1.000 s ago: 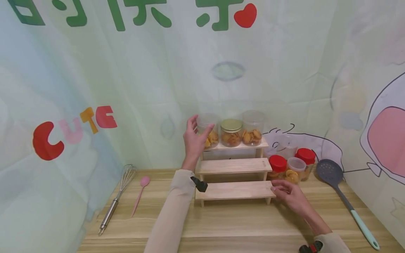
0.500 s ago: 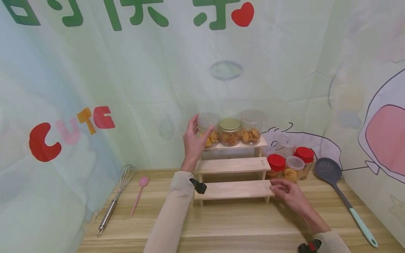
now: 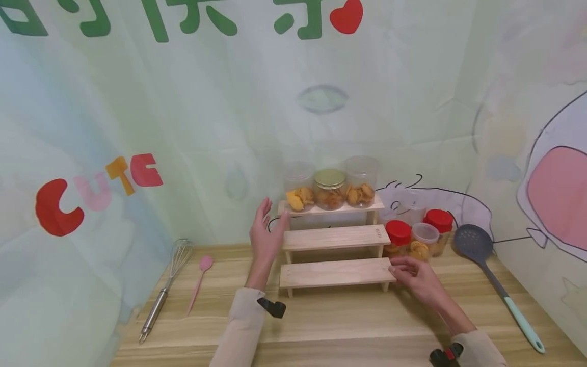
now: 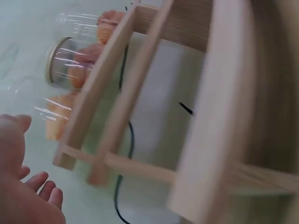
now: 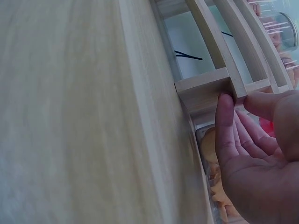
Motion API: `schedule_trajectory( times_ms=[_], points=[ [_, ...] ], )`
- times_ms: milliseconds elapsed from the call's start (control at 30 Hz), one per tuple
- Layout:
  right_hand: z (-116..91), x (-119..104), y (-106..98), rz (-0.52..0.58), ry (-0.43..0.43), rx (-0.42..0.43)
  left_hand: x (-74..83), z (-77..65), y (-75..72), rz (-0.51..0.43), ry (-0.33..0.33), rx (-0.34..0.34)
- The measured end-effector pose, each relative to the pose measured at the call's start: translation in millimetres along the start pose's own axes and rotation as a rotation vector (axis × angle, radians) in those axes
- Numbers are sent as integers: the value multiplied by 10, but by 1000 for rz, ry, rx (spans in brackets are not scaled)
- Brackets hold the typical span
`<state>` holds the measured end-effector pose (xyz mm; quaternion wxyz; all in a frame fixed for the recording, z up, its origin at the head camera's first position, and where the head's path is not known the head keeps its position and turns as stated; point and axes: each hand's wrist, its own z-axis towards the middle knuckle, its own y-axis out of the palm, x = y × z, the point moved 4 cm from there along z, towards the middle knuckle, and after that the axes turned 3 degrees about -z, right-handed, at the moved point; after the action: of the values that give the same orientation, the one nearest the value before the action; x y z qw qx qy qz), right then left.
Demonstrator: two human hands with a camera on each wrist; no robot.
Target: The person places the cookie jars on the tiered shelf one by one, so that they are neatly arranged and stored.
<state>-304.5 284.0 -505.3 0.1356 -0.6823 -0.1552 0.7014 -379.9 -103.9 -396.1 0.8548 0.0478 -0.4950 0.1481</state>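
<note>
A three-step wooden display rack stands on the table. Three clear jars of cookies sit on its top step: a left jar, a middle jar with a gold lid and a right jar. My left hand is off the left jar, beside the rack's left end, fingers loosely spread and holding nothing. In the left wrist view, a gap shows between that hand and the left jar. My right hand pinches the right end of the lowest step, thumb above and index finger below in the right wrist view.
Right of the rack cluster several jars, including red-lidded jars and a cookie jar with a pale lid. A grey skimmer lies far right. On the left lie a whisk and a pink spoon. A printed curtain hangs behind.
My left hand has let go of the left jar and moved down and slightly left. The right hand stays at the lowest step. The view has shifted slightly.
</note>
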Motion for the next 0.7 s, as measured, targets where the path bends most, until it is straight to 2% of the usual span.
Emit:
schedule_trajectory(
  times_ms=[100, 133, 300, 400, 533, 633, 700],
  points=[
    [-1, -7, 1, -9, 5, 7, -206, -193, -131, -1, -69, 14],
    [-2, -11, 0, -12, 8, 7, -323, -245, -161, 7, -96, 16],
    [0, -34, -24, -12, 6, 1, -603, -537, -243, 35, -228, -49],
    [-5, -42, -37, -18, -6, 3, -670, -662, -254, 58, -277, -94],
    [-4, -22, -49, -30, -51, -3, -679, -797, -267, 70, -331, -153],
    [-1, 9, -79, -32, -80, -4, -672, -875, -262, 56, -351, -222],
    [-5, 35, -114, -34, -69, 0, -672, -917, -262, 48, -362, -258]
  ],
)
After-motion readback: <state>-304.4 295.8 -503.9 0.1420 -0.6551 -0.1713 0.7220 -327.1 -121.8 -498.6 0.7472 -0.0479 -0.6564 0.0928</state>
